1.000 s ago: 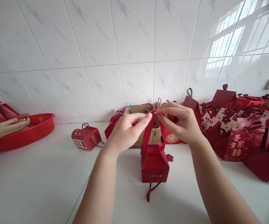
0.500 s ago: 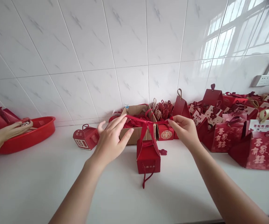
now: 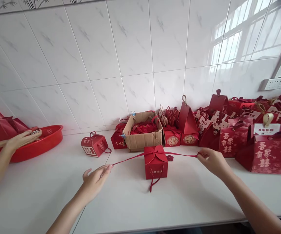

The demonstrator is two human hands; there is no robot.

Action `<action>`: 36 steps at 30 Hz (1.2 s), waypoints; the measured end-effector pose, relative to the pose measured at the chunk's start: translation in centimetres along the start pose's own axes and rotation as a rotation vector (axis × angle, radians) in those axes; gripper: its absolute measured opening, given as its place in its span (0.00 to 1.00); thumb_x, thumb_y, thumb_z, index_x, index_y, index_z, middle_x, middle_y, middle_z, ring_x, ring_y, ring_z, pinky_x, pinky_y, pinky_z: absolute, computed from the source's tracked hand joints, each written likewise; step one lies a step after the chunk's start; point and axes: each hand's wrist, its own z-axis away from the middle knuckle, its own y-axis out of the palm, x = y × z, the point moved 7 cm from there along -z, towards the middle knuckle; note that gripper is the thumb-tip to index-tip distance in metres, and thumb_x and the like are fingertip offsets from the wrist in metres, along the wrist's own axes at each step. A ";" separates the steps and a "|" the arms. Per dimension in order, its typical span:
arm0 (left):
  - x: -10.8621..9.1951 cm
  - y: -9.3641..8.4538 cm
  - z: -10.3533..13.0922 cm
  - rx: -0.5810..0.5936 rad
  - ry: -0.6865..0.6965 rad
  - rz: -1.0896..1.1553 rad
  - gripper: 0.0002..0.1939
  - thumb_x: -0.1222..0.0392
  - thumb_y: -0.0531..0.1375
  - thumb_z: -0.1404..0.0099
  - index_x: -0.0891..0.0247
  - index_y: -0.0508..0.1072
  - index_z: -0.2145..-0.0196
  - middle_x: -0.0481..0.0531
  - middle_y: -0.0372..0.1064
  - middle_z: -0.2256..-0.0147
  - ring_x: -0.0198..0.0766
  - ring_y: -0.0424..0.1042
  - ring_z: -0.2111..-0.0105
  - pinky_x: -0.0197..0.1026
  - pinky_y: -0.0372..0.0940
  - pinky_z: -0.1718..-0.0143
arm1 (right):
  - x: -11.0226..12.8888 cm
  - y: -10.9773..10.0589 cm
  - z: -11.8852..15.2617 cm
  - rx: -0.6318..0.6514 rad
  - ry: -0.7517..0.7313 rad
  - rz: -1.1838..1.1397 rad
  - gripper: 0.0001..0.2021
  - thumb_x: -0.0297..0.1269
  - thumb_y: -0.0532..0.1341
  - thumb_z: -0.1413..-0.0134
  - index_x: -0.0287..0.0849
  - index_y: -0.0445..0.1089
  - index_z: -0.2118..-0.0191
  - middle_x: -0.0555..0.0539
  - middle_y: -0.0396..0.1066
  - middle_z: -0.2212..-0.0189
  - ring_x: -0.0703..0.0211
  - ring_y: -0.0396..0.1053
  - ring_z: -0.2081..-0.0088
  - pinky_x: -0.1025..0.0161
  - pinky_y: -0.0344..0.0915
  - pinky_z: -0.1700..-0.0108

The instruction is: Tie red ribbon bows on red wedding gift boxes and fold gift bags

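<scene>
A small red gift box (image 3: 155, 167) with curved top flaps stands upright on the white counter. Across its top runs a red ribbon (image 3: 179, 153), drawn out to both sides. My left hand (image 3: 95, 182) pinches one end of the ribbon, low and to the left of the box. At the right, my right hand (image 3: 212, 161) pinches the other end between thumb and fingers. A dark red cord handle hangs down the front of the box. Just behind its right side lies a flower-shaped red tag (image 3: 170, 158).
A cardboard carton (image 3: 142, 143) of red ribbons stands behind the gift box. Left of it is a small red box (image 3: 94, 145). Many red gift boxes (image 3: 272, 152) crowd the right side. Another person's hands (image 3: 23, 139) reach over a red plastic basin (image 3: 48, 139) at far left.
My hands have moved apart and down, pulling the ribbon ends outward. The ribbon now lies against the top of the box, whose flaps have folded shut. The view has shifted slightly.
</scene>
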 end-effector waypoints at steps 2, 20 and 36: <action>-1.1 0.1 -0.4 -0.036 0.021 0.062 0.23 0.45 0.46 0.35 0.55 0.75 0.74 0.52 0.73 0.52 0.54 0.65 0.46 0.67 0.34 0.40 | 0.8 0.6 -0.4 0.010 -0.029 -0.023 0.09 0.40 0.58 0.60 0.43 0.71 0.72 0.44 0.73 0.71 0.49 0.69 0.68 0.55 0.62 0.64; -11.9 8.7 -4.3 0.092 0.072 0.968 0.15 0.56 0.58 0.41 0.58 0.62 0.57 0.53 0.66 0.55 0.41 0.70 0.58 0.39 0.66 0.62 | 8.0 13.6 0.6 0.584 0.198 -0.690 0.24 0.62 0.55 0.49 0.42 0.57 0.75 0.54 0.57 0.81 0.68 0.56 0.81 0.67 0.54 0.78; -11.2 10.3 -3.9 0.262 -0.153 1.164 0.18 0.49 0.66 0.48 0.61 0.63 0.68 0.47 0.67 0.70 0.35 0.67 0.71 0.37 0.60 0.70 | 7.0 14.1 1.3 0.637 0.225 -0.605 0.28 0.62 0.58 0.51 0.41 0.53 0.83 0.56 0.49 0.84 0.69 0.42 0.79 0.65 0.39 0.75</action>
